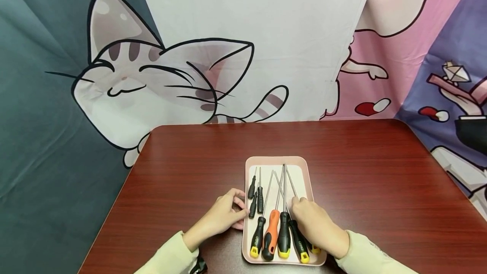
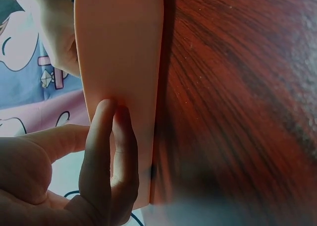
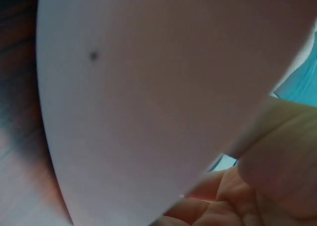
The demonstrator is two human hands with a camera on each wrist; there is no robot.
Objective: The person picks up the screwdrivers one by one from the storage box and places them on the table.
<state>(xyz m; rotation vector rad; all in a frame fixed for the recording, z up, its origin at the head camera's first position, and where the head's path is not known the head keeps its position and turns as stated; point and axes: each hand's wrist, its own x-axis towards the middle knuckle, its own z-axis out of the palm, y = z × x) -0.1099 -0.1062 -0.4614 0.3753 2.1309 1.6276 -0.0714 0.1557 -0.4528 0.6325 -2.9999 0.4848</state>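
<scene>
Tray: pink rim [image 1: 275,160], white floor; lay on the table between the two hands, near the person.
Screwdrivers, small: three with black handles [image 1: 260,200], grouped at the tray's upper left.
Screwdriver, orange: orange-and-black handle [image 1: 272,231], second in the row of large handles.
Screwdrivers, black-and-yellow: one at the row's left [image 1: 258,236], one at its middle [image 1: 284,231], one slanting beyond [image 1: 299,242]; shafts pointed away from the person, some crossing.
Screwdriver, far right: yellow butt [image 1: 314,249] showed beneath the right hand; handle mostly covered.
Lettering: pale marks on the left and slanting black handles, too small to read.
Right hand [image 1: 316,225]: fingers curled round the far-right screwdriver; fingertips hidden.
Left hand [image 1: 224,212]: held the tray's left side, thumb at the rim, two fingertips together against the outer wall.
Sleeves: pale yellow, both arms [image 1: 167,253].
Table [image 1: 190,160]: reddish-brown, wood-grained.
Backdrop: cloth printed with a smiling cat [image 1: 144,88]; pink and blue panels at right.
</scene>
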